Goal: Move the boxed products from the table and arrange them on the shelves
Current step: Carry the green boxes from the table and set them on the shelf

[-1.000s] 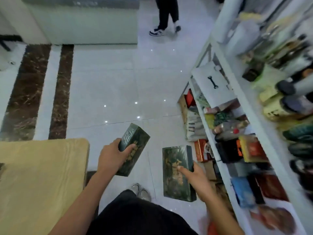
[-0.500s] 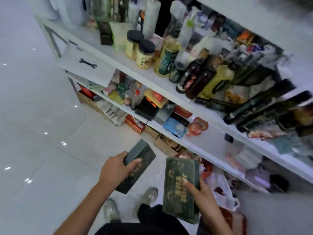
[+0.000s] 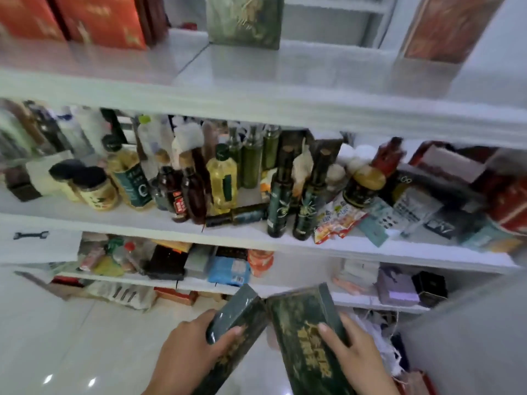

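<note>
- My left hand (image 3: 188, 354) is closed round the narrow green box (image 3: 236, 323), thumb across its face and the other fingers behind. The box tilts, its upper end leaning right.
- My right hand (image 3: 356, 357) grips the wider green box (image 3: 305, 326) by its right edge, forefinger lying over the gold lettering, which keeps the printed face towards me.
- The two boxes meet at their upper corners. Whether they touch or are just beside each other, I cannot tell.
- Both boxes are in the air above the floor (image 3: 57, 337), low in front of the shelving and not yet on any board. The desk is out of view.
- I judge one box per hand lets me set each down on its own.
- The middle shelf (image 3: 114, 220) is packed with bottles (image 3: 222, 178) and jars, so it looks a poor spot.
- On the top shelf (image 3: 313, 72) a matching green box (image 3: 245, 21) stands upright. Bare board lies to its right, before the brown-red box (image 3: 445, 27), and red boxes (image 3: 85, 21) stand to its left.
- That gap seems the likely home. I would need to lift both boxes high and turn them upright, face out.
- The narrow box looks glossy, so it may slip.
</note>
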